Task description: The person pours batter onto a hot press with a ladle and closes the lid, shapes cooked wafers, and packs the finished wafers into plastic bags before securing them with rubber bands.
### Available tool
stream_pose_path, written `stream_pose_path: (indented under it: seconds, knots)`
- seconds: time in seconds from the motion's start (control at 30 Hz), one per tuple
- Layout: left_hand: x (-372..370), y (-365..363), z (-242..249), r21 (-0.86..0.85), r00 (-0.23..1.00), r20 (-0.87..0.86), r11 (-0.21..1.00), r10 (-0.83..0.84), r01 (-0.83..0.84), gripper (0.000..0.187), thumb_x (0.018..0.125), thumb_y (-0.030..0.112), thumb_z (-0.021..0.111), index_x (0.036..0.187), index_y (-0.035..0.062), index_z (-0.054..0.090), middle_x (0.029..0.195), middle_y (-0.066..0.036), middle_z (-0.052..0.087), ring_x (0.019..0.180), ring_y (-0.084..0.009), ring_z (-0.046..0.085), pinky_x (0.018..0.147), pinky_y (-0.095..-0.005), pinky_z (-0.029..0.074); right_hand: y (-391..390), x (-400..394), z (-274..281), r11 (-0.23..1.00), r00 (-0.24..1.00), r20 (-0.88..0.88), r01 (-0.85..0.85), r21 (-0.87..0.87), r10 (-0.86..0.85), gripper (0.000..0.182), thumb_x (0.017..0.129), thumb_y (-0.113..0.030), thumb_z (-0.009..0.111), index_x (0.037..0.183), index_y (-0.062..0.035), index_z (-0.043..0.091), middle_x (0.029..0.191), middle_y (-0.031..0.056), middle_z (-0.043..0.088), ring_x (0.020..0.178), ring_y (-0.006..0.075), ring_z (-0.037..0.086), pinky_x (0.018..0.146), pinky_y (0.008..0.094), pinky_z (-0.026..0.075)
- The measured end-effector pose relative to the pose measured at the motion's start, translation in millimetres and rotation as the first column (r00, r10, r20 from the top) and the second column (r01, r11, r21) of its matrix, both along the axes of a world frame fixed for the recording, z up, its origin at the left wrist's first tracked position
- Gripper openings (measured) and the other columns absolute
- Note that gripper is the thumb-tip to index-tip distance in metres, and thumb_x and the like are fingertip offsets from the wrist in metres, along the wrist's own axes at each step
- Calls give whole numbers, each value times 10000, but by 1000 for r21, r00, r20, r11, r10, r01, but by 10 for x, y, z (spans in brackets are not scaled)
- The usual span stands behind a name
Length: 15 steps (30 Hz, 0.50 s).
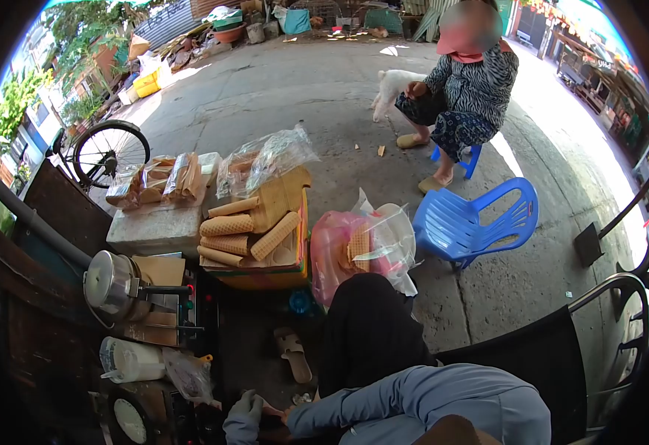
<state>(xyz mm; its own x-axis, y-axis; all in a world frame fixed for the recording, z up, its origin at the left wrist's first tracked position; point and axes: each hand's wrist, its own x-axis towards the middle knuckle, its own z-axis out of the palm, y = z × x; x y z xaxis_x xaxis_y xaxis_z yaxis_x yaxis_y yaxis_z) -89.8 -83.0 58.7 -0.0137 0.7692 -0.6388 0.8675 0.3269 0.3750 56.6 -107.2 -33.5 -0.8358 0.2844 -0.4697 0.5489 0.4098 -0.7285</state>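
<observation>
- One camera only, worn on my head, looking forward and steeply down over my own sleeve and hands (pixel 254 415) at 6 o'clock.
- Fisheye view with a dark rim all round.
- Near ground: rolled wafers (pixel 246 233) just above centre.
- Far ground: blue chair (pixel 472 219) at 2 o'clock, bicycle wheel (pixel 109 152) at 10 o'clock.

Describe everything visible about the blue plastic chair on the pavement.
The blue plastic chair is a small moulded piece with a slatted seat and back and a looped armrest on each side. It looks like glossy, sunlit plastic. It stands upright on the concrete ground, unoccupied, with nothing on its seat. A clear and pink plastic bag sits close against its left edge in the picture; whether they touch cannot be told. A crouching person is behind it.
</observation>
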Motion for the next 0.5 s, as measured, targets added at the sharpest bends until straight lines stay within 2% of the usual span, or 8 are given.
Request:
stream_pose_path:
  seconds: [0.03, 0.13, 0.23, 0.33, 0.5]
  knots:
    - [-16, -12, -21, -2, 1000, -7, 1000, -6, 6, 452, 874, 373, 395, 1244, 114, 406, 1143, -203, 505, 1034, -384, 472, 863, -411, 400, -18, -4, 4, 1000, 1000, 7, -3, -5, 3, 632, 703, -517, 583, 1018, 27, 516, 978, 202, 550, 941, 337, 524, 773, 392, 443]
    - [137, -17, 192, 158, 997, -30, 985, 71, -65, 377, 826, 324, 459, 1102, 75, 525, 919, -210, 597, 889, -368, 556, 772, -403, 431, 40, 91, 195, 996, 999, -18, 26, -80, -27, 616, 702, -513, 586, 995, 26, 530, 998, 201, 546, 952, 341, 524, 785, 400, 439]
    - [142, -17, 196, 151, 997, -24, 986, 70, -65, 376, 830, 324, 457, 1093, 65, 529, 910, -212, 598, 884, -366, 559, 769, -403, 433, -12, 50, 82, 999, 999, -32, 32, -42, -33, 588, 709, -513, 577, 947, 24, 553, 979, 209, 555, 924, 350, 539, 778, 406, 443]
    - [1, -32, -46, -9, 999, -24, 1000, 27, -27, 435, 871, 355, 409, 1228, 107, 420, 1115, -207, 520, 1016, -380, 486, 848, -405, 408, -34, -30, -68, 992, 995, 24, 96, -79, -94, 419, 798, -354, 460, 1038, -24, 558, 1035, 214, 561, 959, 360, 548, 805, 418, 440]
    - [-102, -53, -203, 11, 999, 28, 999, 38, -38, 431, 864, 343, 431, 1217, 95, 433, 1082, -213, 534, 994, -374, 502, 822, -393, 418, -33, 36, 35, 997, 998, -5, 58, -58, -58, 448, 786, -388, 477, 1020, -14, 559, 1018, 216, 561, 944, 358, 549, 796, 415, 442]
